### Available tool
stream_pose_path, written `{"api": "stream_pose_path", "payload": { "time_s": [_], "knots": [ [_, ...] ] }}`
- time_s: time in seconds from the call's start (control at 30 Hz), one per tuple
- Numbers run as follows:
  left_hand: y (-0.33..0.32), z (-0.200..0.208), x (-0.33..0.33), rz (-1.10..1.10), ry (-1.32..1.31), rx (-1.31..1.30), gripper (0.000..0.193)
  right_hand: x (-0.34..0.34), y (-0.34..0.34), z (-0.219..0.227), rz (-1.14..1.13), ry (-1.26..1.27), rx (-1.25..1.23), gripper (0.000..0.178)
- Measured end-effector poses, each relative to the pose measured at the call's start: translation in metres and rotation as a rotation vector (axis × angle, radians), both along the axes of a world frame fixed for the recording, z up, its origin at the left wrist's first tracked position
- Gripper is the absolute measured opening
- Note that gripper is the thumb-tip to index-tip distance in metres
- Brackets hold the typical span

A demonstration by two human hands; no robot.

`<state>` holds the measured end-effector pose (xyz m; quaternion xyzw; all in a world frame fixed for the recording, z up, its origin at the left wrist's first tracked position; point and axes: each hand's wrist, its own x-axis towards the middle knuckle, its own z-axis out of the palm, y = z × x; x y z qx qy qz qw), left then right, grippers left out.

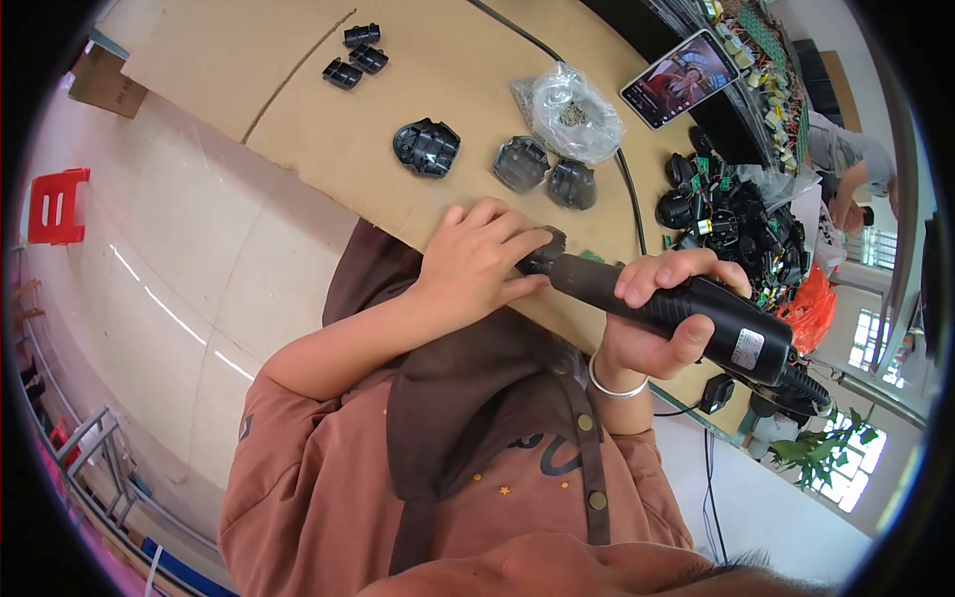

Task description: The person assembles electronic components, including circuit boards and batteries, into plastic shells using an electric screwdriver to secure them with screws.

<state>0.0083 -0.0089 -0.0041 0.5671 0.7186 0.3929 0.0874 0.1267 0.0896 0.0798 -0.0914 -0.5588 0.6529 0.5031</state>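
Note:
My right hand [647,333] is wrapped round a thick black electric screwdriver [597,282], its cable leaving the rear end at the right. The narrow end of the tool points left, toward my left hand [473,254]. Those left fingers are closed about a small black plastic part [549,246] at the tool's front end, over the table's near edge. Fingers and tool hide most of that part, and the bit is out of sight. Just beyond lie two dark plastic shells [520,164] side by side, with a ribbed black housing [427,148] to their left.
A clear plastic bag [577,111] of small metal pieces lies beyond the shells. A phone [681,78] leans at the far right. Black parts with circuit boards [736,229] are heaped at right. Small black pieces [341,73] sit far left on the brown tabletop [229,60]. Another person works beyond.

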Motion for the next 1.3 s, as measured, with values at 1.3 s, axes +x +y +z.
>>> {"api": "stream_pose_path", "payload": {
  "time_s": [1.3],
  "knots": [
    [-0.003,-0.005,-0.001,0.024,-0.030,0.051,0.050,-0.013,-0.015,-0.001,0.061,-0.191,0.008,0.048]
  ]
}}
